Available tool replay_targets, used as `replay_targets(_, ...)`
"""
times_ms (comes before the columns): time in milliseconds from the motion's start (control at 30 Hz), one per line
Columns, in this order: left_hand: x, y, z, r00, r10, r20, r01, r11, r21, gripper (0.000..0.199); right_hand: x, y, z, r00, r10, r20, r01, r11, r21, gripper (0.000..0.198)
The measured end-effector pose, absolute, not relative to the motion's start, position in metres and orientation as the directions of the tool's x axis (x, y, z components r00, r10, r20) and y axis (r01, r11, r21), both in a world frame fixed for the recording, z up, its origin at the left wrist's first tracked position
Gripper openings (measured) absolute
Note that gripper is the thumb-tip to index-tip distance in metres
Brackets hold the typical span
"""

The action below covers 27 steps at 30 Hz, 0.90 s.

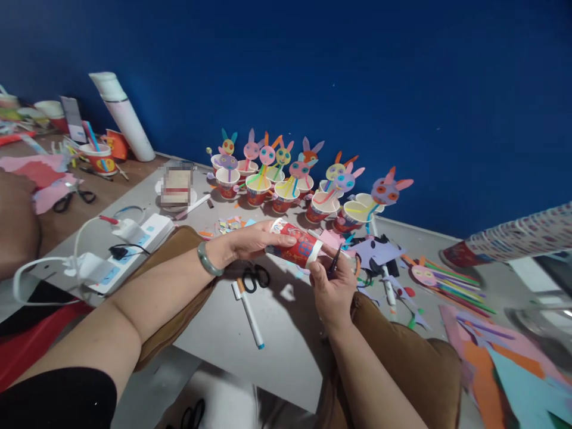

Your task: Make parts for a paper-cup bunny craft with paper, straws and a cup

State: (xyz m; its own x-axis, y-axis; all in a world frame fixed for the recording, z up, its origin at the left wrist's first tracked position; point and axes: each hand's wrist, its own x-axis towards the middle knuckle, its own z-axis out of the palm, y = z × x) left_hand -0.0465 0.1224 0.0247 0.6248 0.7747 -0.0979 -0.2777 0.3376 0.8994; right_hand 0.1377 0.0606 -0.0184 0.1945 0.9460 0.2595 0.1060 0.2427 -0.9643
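Observation:
My left hand (245, 239) is wrapped round a red printed paper cup (295, 243), which lies on its side in the air with its white rim toward the right. My right hand (333, 286) is closed on a slim dark pointed tool (334, 263), its tip up; I cannot make out its exact kind. The right thumb is at the cup's rim. Below the cup, black-handled scissors (256, 278) and a white marker (249, 316) lie on the grey table (277, 363).
Several paper cups with paper rabbit heads (298, 170) stand along the blue wall. A power strip (129, 253) with plugs is at left, near another person's hand (18, 220). Stacked cups (513, 235), coloured sticks (460, 286) and paper sheets (518, 381) lie at right.

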Motion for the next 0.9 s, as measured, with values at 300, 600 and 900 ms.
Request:
replay_targets(300,-0.0422,0.1220,0.0253,0.566,0.816,-0.114,-0.278,0.319,0.906,0.035,0.1367,0.0619,-0.0195,0.205,0.953,0.223,0.136,0.198,-0.971,0.048)
replay_targets(600,-0.0475,0.1226,0.0205,0.624,0.779,-0.063,-0.291,0.307,0.906,0.044,0.1381,0.0627,-0.0260,0.192,0.946,0.263,0.093,0.249,-0.964,0.049)
replay_targets(900,-0.0440,0.1240,0.0226,0.566,0.816,-0.117,-0.285,0.326,0.901,0.041,0.1377,0.0640,-0.0271,0.203,0.946,0.254,0.128,0.232,-0.964,0.049)
